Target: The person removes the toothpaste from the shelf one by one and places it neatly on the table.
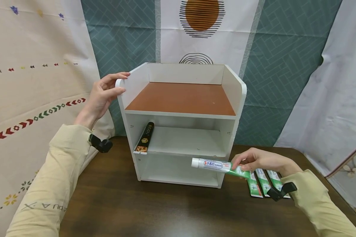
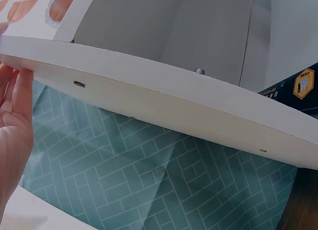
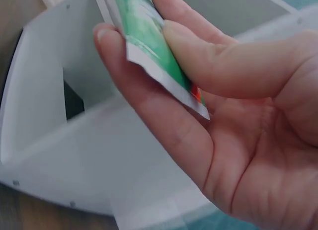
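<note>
My left hand point(image 1: 102, 93) holds the upper left side panel of a small white shelf unit point(image 1: 181, 154), thumb and fingers on either side of its edge. In the left wrist view its fingers point(image 2: 21, 93) lie along the panel's outer face. My right hand point(image 1: 262, 161) pinches the green end of a white-and-green toothpaste tube point(image 1: 213, 165) between thumb and fingers. The tube is level, its white cap pointing left, in front of the lower compartment. In the right wrist view the tube's flat crimped end point(image 3: 159, 73) shows between thumb and fingers.
A black toothpaste tube point(image 1: 145, 137) lies at the left of the middle shelf, cap toward the back. Three green-and-white tubes point(image 1: 263, 182) lie side by side on the brown table point(image 1: 166, 210), under and beside my right hand. A brown panel point(image 1: 181, 98) tops the unit; patterned cloths hang behind.
</note>
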The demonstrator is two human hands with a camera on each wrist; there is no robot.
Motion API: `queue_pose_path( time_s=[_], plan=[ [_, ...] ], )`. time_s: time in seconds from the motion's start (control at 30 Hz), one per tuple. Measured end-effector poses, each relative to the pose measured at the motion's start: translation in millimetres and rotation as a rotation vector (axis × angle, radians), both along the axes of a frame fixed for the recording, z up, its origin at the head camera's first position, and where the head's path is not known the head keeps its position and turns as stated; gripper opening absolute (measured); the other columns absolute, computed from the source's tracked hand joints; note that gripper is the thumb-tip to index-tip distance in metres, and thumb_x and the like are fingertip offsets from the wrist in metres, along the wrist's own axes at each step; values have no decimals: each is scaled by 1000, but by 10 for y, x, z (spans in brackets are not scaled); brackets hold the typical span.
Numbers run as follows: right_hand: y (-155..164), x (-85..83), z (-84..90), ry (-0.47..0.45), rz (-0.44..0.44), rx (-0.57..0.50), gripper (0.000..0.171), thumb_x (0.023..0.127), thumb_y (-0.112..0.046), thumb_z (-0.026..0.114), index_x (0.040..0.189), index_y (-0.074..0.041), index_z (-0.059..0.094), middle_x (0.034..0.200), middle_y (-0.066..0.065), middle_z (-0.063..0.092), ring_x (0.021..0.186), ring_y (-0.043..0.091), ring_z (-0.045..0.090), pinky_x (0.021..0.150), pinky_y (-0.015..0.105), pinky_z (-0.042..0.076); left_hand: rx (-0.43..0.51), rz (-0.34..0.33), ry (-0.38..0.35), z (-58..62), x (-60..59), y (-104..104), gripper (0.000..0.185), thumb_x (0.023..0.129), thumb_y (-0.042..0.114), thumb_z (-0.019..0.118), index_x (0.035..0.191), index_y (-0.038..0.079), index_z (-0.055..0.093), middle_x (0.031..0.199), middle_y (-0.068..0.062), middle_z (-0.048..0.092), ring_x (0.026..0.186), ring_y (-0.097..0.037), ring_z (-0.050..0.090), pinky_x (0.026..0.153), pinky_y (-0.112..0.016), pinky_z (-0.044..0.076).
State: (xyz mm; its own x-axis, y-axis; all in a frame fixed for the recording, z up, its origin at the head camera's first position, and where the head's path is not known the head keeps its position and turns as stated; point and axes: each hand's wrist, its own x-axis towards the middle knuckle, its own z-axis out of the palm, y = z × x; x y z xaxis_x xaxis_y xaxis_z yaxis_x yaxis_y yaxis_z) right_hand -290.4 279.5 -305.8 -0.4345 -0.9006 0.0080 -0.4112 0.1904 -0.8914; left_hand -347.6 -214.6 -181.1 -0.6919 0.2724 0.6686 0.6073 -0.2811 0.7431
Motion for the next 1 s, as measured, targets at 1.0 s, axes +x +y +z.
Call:
queue_pose_path(
  time_s=[1.0],
  plan=[
    [1267, 147, -73, 21, -96, 57, 31, 90, 12, 39, 109, -2, 59, 125, 13, 48, 121, 6, 35, 88, 27, 37, 3, 7, 7, -14, 6, 0, 30, 81, -12, 57, 110, -3, 60, 128, -15, 45, 114, -29, 37, 79, -28, 42]
  ],
)
